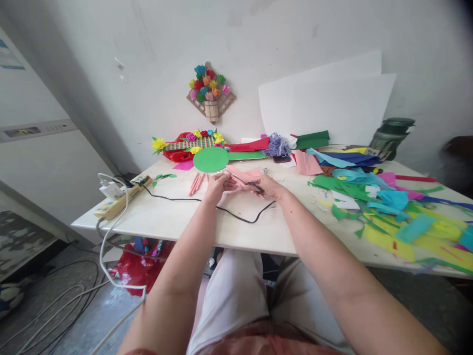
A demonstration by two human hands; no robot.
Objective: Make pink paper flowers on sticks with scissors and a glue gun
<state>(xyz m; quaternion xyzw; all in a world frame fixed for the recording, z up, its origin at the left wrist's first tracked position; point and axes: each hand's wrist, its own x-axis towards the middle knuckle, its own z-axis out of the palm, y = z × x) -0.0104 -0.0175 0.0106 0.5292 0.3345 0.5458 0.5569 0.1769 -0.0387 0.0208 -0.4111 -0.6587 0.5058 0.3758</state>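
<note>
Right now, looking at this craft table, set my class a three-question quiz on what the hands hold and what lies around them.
1. True or false: the right hand holds scissors.
2. What colour is the paper held between the hands?
3. Which lies left of the left hand? A) power strip B) green jar C) scrap pile

Key: 1 true; 2 pink; 3 A.
</note>
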